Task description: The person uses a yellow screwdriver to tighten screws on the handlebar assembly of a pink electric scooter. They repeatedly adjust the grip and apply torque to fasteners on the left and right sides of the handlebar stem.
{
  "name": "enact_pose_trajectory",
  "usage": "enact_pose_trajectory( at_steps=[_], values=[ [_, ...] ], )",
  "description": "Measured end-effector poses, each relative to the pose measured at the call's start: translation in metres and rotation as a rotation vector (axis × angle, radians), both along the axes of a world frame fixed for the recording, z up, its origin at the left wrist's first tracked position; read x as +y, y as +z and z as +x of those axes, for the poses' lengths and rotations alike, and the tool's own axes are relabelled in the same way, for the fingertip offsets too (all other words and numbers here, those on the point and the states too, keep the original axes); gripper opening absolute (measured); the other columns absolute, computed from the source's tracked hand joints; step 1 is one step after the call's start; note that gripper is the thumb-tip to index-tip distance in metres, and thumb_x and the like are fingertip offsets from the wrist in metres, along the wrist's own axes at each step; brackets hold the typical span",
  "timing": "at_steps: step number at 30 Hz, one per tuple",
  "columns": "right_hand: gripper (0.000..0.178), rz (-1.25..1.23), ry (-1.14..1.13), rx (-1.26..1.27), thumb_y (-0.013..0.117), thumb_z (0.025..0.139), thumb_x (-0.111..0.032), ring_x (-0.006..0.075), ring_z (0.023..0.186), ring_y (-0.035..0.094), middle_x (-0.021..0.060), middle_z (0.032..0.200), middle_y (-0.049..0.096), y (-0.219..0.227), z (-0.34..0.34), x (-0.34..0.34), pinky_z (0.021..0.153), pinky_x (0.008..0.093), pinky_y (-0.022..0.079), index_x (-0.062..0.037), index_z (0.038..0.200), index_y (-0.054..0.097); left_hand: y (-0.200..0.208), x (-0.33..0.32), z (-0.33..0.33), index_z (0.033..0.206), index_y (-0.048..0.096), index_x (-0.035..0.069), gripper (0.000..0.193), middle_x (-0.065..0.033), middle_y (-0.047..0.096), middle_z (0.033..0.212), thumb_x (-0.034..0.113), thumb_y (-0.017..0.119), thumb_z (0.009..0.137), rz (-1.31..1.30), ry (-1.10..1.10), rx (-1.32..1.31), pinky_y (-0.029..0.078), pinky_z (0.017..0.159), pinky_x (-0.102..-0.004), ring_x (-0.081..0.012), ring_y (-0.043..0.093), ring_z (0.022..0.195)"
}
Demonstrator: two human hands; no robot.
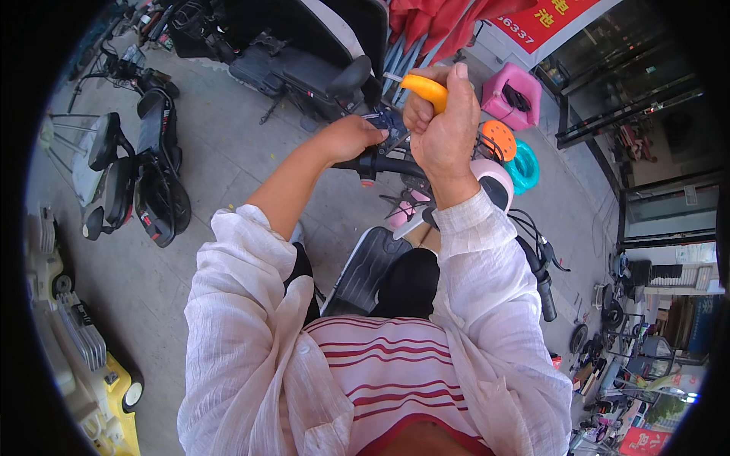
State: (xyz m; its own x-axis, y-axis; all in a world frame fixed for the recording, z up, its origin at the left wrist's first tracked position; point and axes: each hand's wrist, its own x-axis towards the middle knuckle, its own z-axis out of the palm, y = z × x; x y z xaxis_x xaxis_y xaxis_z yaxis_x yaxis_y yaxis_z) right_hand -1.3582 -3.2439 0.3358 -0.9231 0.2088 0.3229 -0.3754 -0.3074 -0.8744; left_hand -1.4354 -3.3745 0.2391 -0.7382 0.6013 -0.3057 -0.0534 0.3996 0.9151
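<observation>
The person's right hand [447,129] is wrapped around the orange handle of a tool [426,88], up over the handlebar [397,165]; its shaft juts leftward past the fist, a hold that probably leaves the tip free. The left hand [350,140] is at a dark part [394,121] near the bar, perhaps to steady it; its fingertips are hidden, so its grip cannot be told. The 2 forearms angle inward, right thumb extended upward.

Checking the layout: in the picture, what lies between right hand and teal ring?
In the head view, black wires and an orange disc lie between right hand and teal ring.
</observation>
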Motion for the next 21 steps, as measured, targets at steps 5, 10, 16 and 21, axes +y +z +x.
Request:
enact_pose_trajectory(
  at_steps=[5,10,16,21],
  values=[
    [0.052,0.016,0.036,0.011,0.039,0.107,-0.042,0.0088,0.050,0.035,-0.0003,0.059,0.039,-0.005,-0.006,-0.005,0.047,0.0250,0.028,0.0028,0.096,0.063,-0.004,0.000,0.002,0.084,0.073,-0.002,0.036,-0.0067,0.066,0.073,0.032,0.066,0.095,0.063,0.037,-0.080,0.047,0.071,-0.0345,-0.0156,0.057,0.068],
    [0.051,0.113,0.114,-0.016,0.040,0.107,-0.041,0.0082,0.051,0.035,-0.0001,0.060,0.040,0.000,-0.008,-0.004,0.048,0.0245,0.029,0.0035,0.096,0.064,0.001,0.000,0.002,0.092,0.074,-0.002,0.039,-0.0108,0.067,0.078,0.036,0.065,0.095,-0.048,0.016,0.038,0.048,0.075,-0.0353,-0.0200,0.060,0.073],
    [0.047,0.279,0.249,-0.175,0.055,0.103,-0.042,0.0106,0.059,0.049,0.0020,0.066,0.052,0.007,-0.014,0.003,0.057,0.0244,0.039,0.0034,0.102,0.067,-0.003,0.000,0.000,0.096,0.074,-0.002,0.039,-0.0125,0.068,0.081,0.036,0.063,0.095,-0.096,-0.016,0.112,0.048,0.077,-0.0358,-0.0220,0.063,0.078],
    [0.031,0.186,0.127,-0.093,0.062,0.101,-0.032,0.0126,0.072,0.054,0.0038,0.077,0.059,-0.008,-0.011,-0.019,0.069,0.0259,0.044,-0.0008,0.104,0.065,-0.026,0.000,-0.008,0.093,0.073,0.000,0.036,-0.0127,0.069,0.084,0.034,0.061,0.095,-0.016,-0.028,0.162,0.048,0.078,-0.0363,-0.0227,0.065,0.080]
  ],
)
